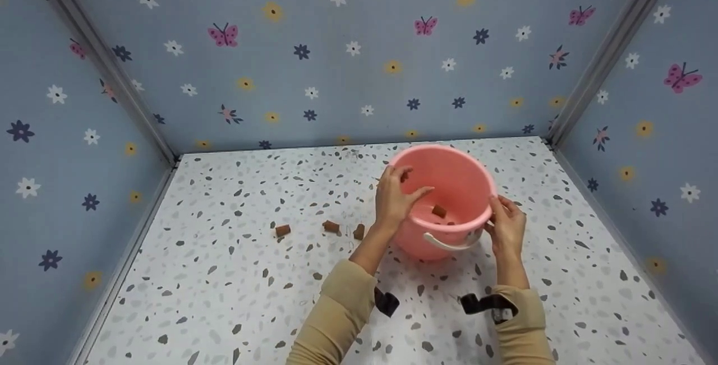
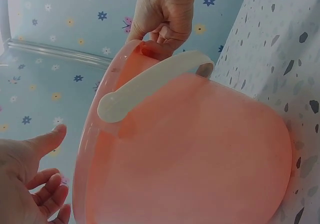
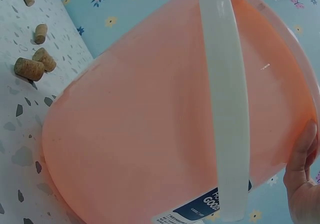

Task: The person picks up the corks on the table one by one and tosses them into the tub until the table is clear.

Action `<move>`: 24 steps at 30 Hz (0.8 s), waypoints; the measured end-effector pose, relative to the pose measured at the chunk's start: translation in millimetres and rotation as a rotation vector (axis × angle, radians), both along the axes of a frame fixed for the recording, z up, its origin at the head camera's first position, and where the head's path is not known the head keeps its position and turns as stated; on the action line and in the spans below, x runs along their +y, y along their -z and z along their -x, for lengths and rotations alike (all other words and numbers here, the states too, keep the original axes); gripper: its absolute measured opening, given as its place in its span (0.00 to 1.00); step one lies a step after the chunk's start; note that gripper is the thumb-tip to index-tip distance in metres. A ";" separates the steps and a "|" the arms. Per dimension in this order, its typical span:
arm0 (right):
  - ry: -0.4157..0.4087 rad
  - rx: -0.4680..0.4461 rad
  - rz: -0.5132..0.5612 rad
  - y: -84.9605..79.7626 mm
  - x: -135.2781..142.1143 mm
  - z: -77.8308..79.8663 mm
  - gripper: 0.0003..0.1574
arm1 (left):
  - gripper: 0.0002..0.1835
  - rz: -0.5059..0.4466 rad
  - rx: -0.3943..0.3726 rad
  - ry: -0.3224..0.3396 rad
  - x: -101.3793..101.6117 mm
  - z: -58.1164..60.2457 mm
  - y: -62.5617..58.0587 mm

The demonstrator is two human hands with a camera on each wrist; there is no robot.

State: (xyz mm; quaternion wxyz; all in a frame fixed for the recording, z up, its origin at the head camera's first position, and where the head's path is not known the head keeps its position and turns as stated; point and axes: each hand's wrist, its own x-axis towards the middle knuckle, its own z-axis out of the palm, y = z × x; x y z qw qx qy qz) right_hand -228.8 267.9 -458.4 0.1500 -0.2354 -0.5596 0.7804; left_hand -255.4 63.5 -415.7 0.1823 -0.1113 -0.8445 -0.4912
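Note:
A pink bucket (image 1: pixel 429 244) with a white handle (image 1: pixel 451 244) stands on the table, its mouth tilted toward me. My right hand (image 1: pixel 507 225) grips the rim on the right; in the left wrist view, this hand (image 2: pixel 162 16) has its fingers folded over the edge. Over the left side of the mouth is my left hand (image 1: pixel 391 199), thumb and fingers spread. The left wrist view shows the left hand (image 2: pixel 30 179) apart from the rim, holding nothing. A cork (image 1: pixel 439 211) lies inside the bucket, with small bits of others partly hidden by the near rim.
Several corks lie on the speckled table (image 1: pixel 224 281) left of the bucket, among them a cork (image 1: pixel 282 230) and another (image 1: pixel 331 226). One cork (image 3: pixel 29 69) shows close to the bucket's base. Flowered panels (image 1: pixel 336 73) enclose the back and sides.

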 end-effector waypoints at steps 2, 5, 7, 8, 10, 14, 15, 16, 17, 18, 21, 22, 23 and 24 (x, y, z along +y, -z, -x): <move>0.001 0.001 -0.005 -0.9 -0.7 -0.6 0.21 | 0.29 -0.015 0.016 -0.004 -2.4 0.4 0.0; 0.003 0.005 -0.009 -1.4 -1.3 -1.1 0.20 | 0.28 -0.051 0.052 -0.006 -7.1 1.6 0.9; 0.005 0.005 -0.015 -1.2 -1.6 -1.1 0.20 | 0.28 -0.083 0.070 -0.007 -10.8 2.6 1.9; 0.005 0.005 -0.016 -1.1 -1.6 -1.0 0.20 | 0.27 -0.099 0.076 -0.007 -12.7 3.3 2.5; 0.004 0.002 -0.018 -0.5 -1.6 -0.7 0.20 | 0.27 -0.119 0.085 -0.012 -16.9 4.5 3.4; 0.000 -0.006 -0.025 -0.1 -2.1 -0.6 0.21 | 0.26 -0.138 0.098 -0.027 -27.7 6.8 6.0; -0.002 -0.009 -0.026 0.0 -2.1 -0.7 0.22 | 0.25 -0.140 0.106 -0.030 -30.6 7.7 6.9; -0.007 -0.012 -0.028 -2.5 -3.2 -2.2 0.22 | 0.24 -0.142 0.109 -0.031 -33.9 8.3 7.7; -0.011 -0.011 -0.026 -3.0 -3.0 -2.4 0.22 | 0.24 -0.142 0.115 -0.036 -37.3 9.1 8.7; -0.013 -0.010 -0.026 -5.0 -3.9 -3.7 0.22 | 0.24 -0.143 0.123 -0.041 -40.8 9.9 10.0; -0.021 0.006 -0.026 -4.3 -3.3 -4.2 0.26 | 0.24 -0.134 0.133 -0.061 -51.3 11.5 13.3; -0.027 0.019 -0.026 -1.8 -1.6 -3.3 0.28 | 0.24 -0.129 0.134 -0.070 -55.1 11.7 14.4; -0.027 0.031 -0.029 5.3 2.2 0.7 0.29 | 0.24 -0.129 0.138 -0.076 -58.5 11.9 15.7; -0.032 0.063 -0.018 16.3 8.2 6.0 0.30 | 0.24 -0.129 0.142 -0.079 -62.0 12.2 17.1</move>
